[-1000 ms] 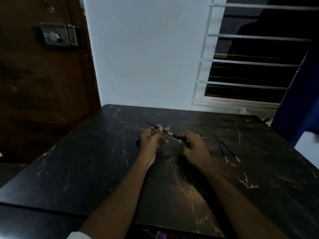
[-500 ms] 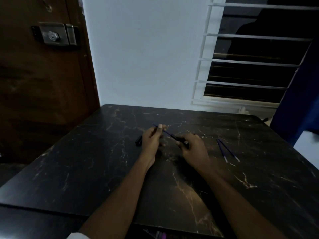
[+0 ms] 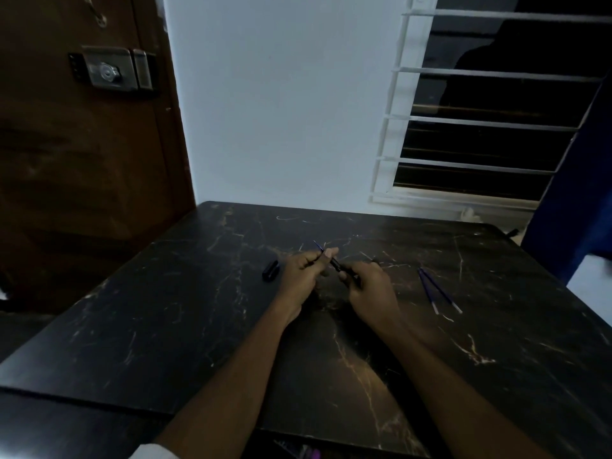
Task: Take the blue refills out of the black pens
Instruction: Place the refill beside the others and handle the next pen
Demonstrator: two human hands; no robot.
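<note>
Over the middle of the dark marble table [image 3: 159,326], my two hands hold one pen between them. My left hand [image 3: 303,273] pinches a thin blue refill [image 3: 318,245], whose far end sticks out past my fingertips. My right hand [image 3: 371,286] is closed around the black pen [image 3: 336,265]; only a short piece of the barrel shows between the hands. Two loose blue refills [image 3: 437,291] lie side by side on the table to the right of my right hand. A short black pen part [image 3: 271,270], perhaps a cap, lies just left of my left hand.
A brown door with a metal lock [image 3: 109,72] stands at the left. A white wall and a barred window [image 3: 480,120] are behind the table. A blue curtain [image 3: 576,200] hangs at the far right. The table's near edge is below my forearms.
My hands have come closer together. Less of the blue refill now shows beyond my left fingers, and the gap with the silver tip between the hands has closed.
</note>
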